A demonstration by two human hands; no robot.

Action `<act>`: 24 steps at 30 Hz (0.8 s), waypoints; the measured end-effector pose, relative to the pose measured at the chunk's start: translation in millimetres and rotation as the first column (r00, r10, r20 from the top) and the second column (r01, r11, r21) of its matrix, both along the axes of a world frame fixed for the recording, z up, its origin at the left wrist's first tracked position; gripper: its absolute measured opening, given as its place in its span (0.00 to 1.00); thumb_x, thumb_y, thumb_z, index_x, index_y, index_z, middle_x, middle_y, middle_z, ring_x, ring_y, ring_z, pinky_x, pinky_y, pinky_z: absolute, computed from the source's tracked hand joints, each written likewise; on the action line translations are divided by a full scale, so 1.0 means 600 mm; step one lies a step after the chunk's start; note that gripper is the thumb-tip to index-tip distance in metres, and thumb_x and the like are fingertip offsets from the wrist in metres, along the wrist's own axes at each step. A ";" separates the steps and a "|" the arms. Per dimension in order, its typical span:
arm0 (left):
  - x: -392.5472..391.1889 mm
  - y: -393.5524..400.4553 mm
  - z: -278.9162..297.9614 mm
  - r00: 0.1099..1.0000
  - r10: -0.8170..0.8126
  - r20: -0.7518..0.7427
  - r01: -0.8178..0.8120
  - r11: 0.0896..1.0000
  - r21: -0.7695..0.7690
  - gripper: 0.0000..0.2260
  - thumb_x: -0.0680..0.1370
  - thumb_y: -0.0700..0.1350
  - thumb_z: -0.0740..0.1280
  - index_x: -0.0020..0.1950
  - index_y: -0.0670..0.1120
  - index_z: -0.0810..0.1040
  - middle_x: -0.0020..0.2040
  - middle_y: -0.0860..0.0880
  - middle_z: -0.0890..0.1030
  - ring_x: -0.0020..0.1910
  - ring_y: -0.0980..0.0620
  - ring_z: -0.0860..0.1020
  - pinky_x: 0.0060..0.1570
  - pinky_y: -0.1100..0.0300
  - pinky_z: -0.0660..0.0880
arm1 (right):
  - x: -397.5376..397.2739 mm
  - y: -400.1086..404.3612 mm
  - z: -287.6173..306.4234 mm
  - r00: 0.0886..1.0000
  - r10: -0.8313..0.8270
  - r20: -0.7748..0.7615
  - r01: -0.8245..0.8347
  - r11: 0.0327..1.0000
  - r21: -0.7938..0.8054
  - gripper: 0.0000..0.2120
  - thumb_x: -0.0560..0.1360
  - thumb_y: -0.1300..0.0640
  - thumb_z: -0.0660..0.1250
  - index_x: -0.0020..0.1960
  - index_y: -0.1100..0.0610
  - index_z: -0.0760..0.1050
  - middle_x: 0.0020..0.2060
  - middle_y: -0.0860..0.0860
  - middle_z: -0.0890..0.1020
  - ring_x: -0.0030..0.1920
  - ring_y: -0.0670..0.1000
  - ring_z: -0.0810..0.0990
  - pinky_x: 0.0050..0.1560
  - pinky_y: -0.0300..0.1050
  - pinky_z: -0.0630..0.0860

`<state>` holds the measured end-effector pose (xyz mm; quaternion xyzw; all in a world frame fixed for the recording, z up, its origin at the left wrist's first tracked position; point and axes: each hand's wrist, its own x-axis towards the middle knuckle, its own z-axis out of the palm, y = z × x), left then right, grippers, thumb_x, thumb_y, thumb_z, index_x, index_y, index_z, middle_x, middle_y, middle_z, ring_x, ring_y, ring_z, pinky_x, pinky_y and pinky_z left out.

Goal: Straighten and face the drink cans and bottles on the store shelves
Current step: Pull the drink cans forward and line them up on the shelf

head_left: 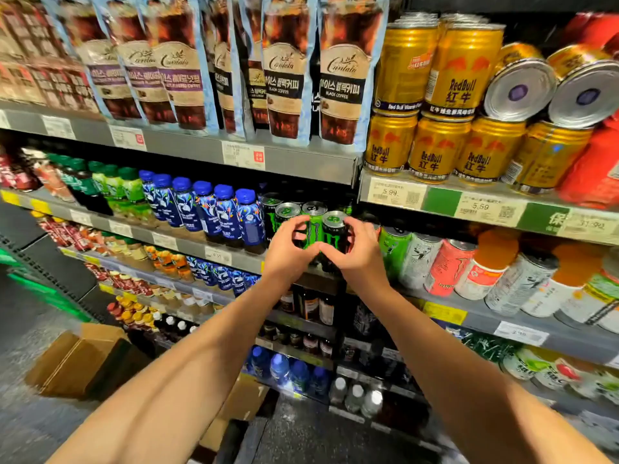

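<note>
Several black-and-green energy drink cans stand in a cluster at the right end of the middle shelf [187, 241]. My left hand [288, 251] curls its fingers round the front-left can [286, 217]. My right hand [356, 251] grips the front-right can [335, 229], thumb near its base and fingers round its right side. Between them a third can [315, 219] shows its green logo. Both forearms reach up from the bottom of the view, and the hands nearly touch at the thumbs.
Blue-capped coffee bottles [219, 212] stand left of the cans; green, white and pink cans [418, 259] lean to the right. Gold Red Bull cans [435, 152] fill the upper right shelf, two lying on their sides [519, 92]. Coffee pouches [284, 72] hang above. Cardboard boxes [77, 360] sit on the floor.
</note>
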<state>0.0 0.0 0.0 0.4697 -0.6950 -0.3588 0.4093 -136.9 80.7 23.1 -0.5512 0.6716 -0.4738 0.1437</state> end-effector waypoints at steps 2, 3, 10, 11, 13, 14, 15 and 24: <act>0.002 -0.017 0.001 1.000 -0.013 -0.004 0.013 0.998 -0.062 0.25 0.70 0.47 0.77 0.65 0.52 0.75 0.54 0.53 0.79 0.48 0.55 0.79 0.51 0.59 0.78 | 0.010 -0.011 0.000 0.995 -0.076 -0.065 0.075 0.997 -0.027 0.31 0.69 0.44 0.75 0.67 0.56 0.73 0.53 0.54 0.76 0.56 0.53 0.73 0.60 0.55 0.72; 0.003 -0.026 -0.004 0.999 -0.036 -0.010 0.035 0.995 -0.088 0.25 0.70 0.47 0.76 0.66 0.51 0.75 0.52 0.52 0.79 0.44 0.54 0.79 0.49 0.59 0.78 | 0.016 -0.016 -0.001 0.989 -0.116 -0.090 0.115 0.993 -0.022 0.30 0.69 0.44 0.75 0.66 0.55 0.73 0.53 0.54 0.76 0.56 0.54 0.73 0.60 0.55 0.73; 0.009 -0.068 -0.017 0.979 -0.175 0.100 0.181 0.982 -0.047 0.27 0.74 0.49 0.72 0.71 0.56 0.70 0.43 0.50 0.82 0.45 0.50 0.80 0.42 0.62 0.71 | 0.038 -0.042 -0.020 0.939 -0.272 -0.211 0.284 0.959 0.027 0.22 0.72 0.52 0.73 0.64 0.55 0.74 0.57 0.54 0.73 0.59 0.53 0.71 0.56 0.48 0.73; 0.011 -0.066 -0.017 0.975 -0.161 0.150 0.175 0.981 -0.085 0.27 0.73 0.48 0.72 0.71 0.56 0.70 0.41 0.52 0.82 0.45 0.51 0.80 0.42 0.62 0.71 | 0.041 -0.044 -0.022 0.934 -0.294 -0.202 0.306 0.951 0.030 0.22 0.72 0.53 0.73 0.63 0.55 0.74 0.57 0.54 0.73 0.59 0.54 0.72 0.55 0.47 0.73; 0.017 -0.061 -0.018 0.962 -0.165 0.216 0.197 0.971 -0.136 0.25 0.73 0.46 0.71 0.69 0.56 0.70 0.36 0.55 0.79 0.43 0.50 0.80 0.42 0.59 0.74 | 0.053 -0.045 -0.024 0.923 -0.338 -0.184 0.344 0.939 0.005 0.20 0.71 0.54 0.74 0.60 0.56 0.74 0.56 0.54 0.72 0.57 0.55 0.74 0.54 0.47 0.73; 0.021 -0.058 -0.018 0.959 -0.164 0.231 0.205 0.965 -0.162 0.24 0.73 0.46 0.72 0.67 0.55 0.71 0.36 0.56 0.78 0.43 0.49 0.80 0.41 0.57 0.75 | 0.059 -0.043 -0.024 0.914 -0.362 -0.186 0.366 0.930 -0.013 0.19 0.71 0.54 0.75 0.59 0.57 0.74 0.55 0.54 0.72 0.56 0.55 0.74 0.54 0.46 0.73; 0.022 -0.055 -0.015 0.961 -0.150 0.232 0.197 0.960 -0.197 0.22 0.72 0.45 0.72 0.65 0.54 0.72 0.38 0.55 0.77 0.43 0.49 0.80 0.41 0.56 0.75 | 0.063 -0.041 -0.024 0.903 -0.385 -0.190 0.387 0.922 -0.026 0.19 0.71 0.54 0.75 0.57 0.57 0.73 0.55 0.54 0.71 0.55 0.55 0.74 0.53 0.46 0.73; 0.028 -0.040 -0.004 0.970 -0.050 0.239 0.151 0.892 -0.426 0.14 0.68 0.42 0.79 0.46 0.43 0.76 0.60 0.43 0.76 0.57 0.44 0.78 0.49 0.52 0.77 | 0.073 -0.026 -0.020 0.879 -0.406 -0.249 0.409 0.912 -0.040 0.20 0.69 0.55 0.76 0.43 0.54 0.63 0.41 0.49 0.69 0.43 0.52 0.68 0.40 0.41 0.59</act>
